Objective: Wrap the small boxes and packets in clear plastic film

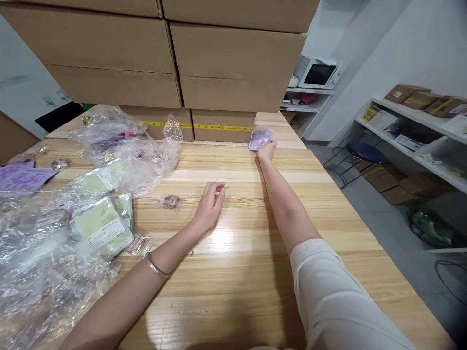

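Far reach to purple packet at table's back edge; slip or knock risk.

Right hand (267, 150) is stretched out, fingers closed on the small purple packet (260, 138), which sits just in front of the stacked cartons (222, 73). Left hand (210, 204) rests loosely curled on the wooden table (241, 272), nothing held. Grip looks fingertip-only, so the packet could be dropped; loose plastic wrap (127, 146) near the left arm could be dragged.

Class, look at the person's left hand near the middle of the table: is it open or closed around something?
Open and empty: the left hand rests on the wooden table, fingers loosely curled, nothing in it.
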Available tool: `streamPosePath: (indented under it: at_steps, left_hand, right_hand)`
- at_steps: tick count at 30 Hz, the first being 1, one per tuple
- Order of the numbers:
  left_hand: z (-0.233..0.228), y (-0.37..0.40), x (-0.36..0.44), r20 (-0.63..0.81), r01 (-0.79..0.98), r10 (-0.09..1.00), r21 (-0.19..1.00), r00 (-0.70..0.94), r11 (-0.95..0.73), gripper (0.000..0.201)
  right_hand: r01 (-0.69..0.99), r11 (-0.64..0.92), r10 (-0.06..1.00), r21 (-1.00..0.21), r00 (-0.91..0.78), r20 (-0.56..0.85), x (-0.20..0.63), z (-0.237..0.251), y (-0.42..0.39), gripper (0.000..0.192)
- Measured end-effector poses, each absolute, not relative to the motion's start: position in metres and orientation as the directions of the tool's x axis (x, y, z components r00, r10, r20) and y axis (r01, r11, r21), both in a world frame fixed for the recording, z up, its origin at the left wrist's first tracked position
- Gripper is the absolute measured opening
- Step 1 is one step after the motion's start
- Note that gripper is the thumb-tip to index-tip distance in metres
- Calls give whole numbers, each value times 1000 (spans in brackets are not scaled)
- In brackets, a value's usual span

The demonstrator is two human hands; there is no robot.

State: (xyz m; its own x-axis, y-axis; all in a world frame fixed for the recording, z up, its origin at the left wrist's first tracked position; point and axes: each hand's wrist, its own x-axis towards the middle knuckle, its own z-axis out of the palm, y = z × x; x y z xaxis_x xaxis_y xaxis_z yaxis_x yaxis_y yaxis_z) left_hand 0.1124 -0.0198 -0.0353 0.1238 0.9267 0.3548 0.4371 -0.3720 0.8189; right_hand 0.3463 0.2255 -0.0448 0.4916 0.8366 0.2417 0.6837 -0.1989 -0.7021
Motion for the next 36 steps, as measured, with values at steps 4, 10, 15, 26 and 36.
streamPosePath:
  at_steps: [4, 10, 15, 26, 36]
  left_hand:
    - [-31, -18, 110, 394, 528, 905, 740, 160, -416, 22]
    - [-20, -2, 82, 471, 884, 878, 370, 86, -285, 28]
    - [-27, 17, 44, 370, 979, 921, 196, -120, 49, 38]
    - [-21, 26, 41, 430, 963, 898, 268, -94, -27, 48]
    - [13, -1, 95, 344, 222, 939, 915, 6, -337, 28]
  right_hand:
    - [689, -298, 796, -661, 562, 227, 345, -48, 224, 64]
    - [869, -164, 847, -467, 367, 385, 347, -60, 171, 73]
    - [938, 150, 937, -311, -35, 348, 345, -64, 94, 72]
    - [817, 464, 882, -343, -391, 264, 334, -63, -2, 65]
    - [83, 129, 952, -988, -290, 100, 337, -55, 9, 92]
